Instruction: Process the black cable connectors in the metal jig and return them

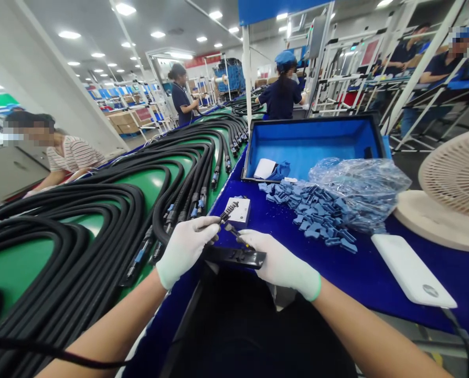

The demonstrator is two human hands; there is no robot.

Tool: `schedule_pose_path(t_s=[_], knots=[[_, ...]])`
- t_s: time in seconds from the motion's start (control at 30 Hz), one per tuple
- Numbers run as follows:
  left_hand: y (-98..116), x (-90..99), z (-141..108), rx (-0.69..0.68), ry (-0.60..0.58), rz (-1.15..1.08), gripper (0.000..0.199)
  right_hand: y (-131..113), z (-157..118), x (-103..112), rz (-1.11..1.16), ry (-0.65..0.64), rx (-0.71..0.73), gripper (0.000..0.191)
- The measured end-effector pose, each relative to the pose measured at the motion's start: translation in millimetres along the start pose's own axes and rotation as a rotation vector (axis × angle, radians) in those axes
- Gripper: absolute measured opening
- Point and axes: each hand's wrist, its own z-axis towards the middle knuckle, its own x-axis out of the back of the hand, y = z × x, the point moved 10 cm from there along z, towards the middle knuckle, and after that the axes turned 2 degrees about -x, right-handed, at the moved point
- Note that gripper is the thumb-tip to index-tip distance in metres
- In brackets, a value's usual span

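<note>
My left hand (187,248), in a white glove, is closed around the end of a black hose. The hose's ridged, dark connector (230,211) sticks out past the fingers, tilted up to the right. My right hand (284,262), also gloved, pinches a thin dark piece (234,231) with a grey tip just below that connector. A black bar-shaped part (236,257) lies below both hands, its right end against my right glove. Whether either hand holds the bar is unclear. Behind the connector sits a small white block (240,211) on the blue table.
Long black hoses (112,210) lie in loops on the green bench (22,260) at left. Blue plastic clips (321,215) are heaped beside a clear plastic bag (360,184). Around them are a blue bin (317,131), a white power bank (413,268) and a fan (457,173). Several people work nearby.
</note>
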Motion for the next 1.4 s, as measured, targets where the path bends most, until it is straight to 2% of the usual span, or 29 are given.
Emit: schedule_pose_path(t_s=[0.07,0.17,0.33,0.43,0.53,0.63,0.73,0.8,0.9,1.0,1.07,1.13,1.23,1.3,1.4], knots=[[3,-1.5,-1,-0.019,-0.010,0.025,0.042,-9,4,-1,0.046,-0.013,0.067,0.037],[6,-1.5,-2,-0.062,-0.006,0.091,0.040,-7,3,-2,0.025,-0.007,0.094,0.030],[11,-4.1,-3,-0.110,-0.007,0.161,0.037,22,-7,-5,-0.149,0.049,-0.029,0.013],[15,-11.6,4,-0.100,-0.020,0.068,0.051,35,-11,-7,-0.231,0.085,-0.101,0.008],[34,-22.1,16,-0.194,-0.003,0.175,0.059,45,-12,-7,-0.279,0.115,-0.187,0.010],[59,-31.9,25,-0.321,0.035,0.443,0.044,51,-14,-3,-0.252,0.142,-0.279,0.012],[69,-40.0,30,-0.371,-0.029,0.550,0.038,50,-16,4,-0.165,0.163,-0.289,0.038],[66,-41.2,31,-0.349,-0.105,0.514,0.041,53,-16,2,-0.163,0.123,-0.278,0.041],[56,-36.7,29,-0.291,-0.157,0.434,0.047,73,-12,-5,-0.279,0.067,-0.332,0.019],[47,-31.3,29,-0.241,-0.146,0.356,0.050,91,-8,-8,-0.383,0.096,-0.394,0.009],[45,-31.0,30,-0.233,-0.139,0.316,0.049,93,-6,-9,-0.383,0.105,-0.389,0.007],[44,-32.7,31,-0.238,-0.130,0.253,0.047,84,-6,-6,-0.351,0.084,-0.331,0.008],[41,-34.5,31,-0.212,-0.073,0.067,0.051,63,-14,5,-0.346,-0.005,-0.216,0.018],[36,-34.4,29,-0.181,-0.012,-0.083,0.057,60,-23,21,-0.440,-0.020,-0.238,0.022],[32,-32.9,26,-0.149,0.044,-0.267,0.064,63,-37,49,-0.618,0.114,-0.347,0.031]])
